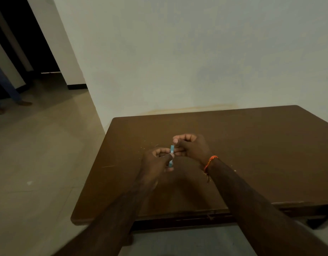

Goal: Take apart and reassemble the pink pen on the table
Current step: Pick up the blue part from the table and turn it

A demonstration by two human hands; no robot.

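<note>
A short pen piece shows between my two hands above the brown table; it looks light blue in this dim light, not pink. My left hand pinches its lower half between thumb and fingers. My right hand is curled at its upper end, fingertips touching it; an orange thread band is on that wrist. My fingers hide the rest of the pen, so I cannot tell whether it is in one piece.
The table's left edge runs beside tiled floor. A white wall stands right behind the table. Someone's legs and shoes stand at the far left near a dark doorway.
</note>
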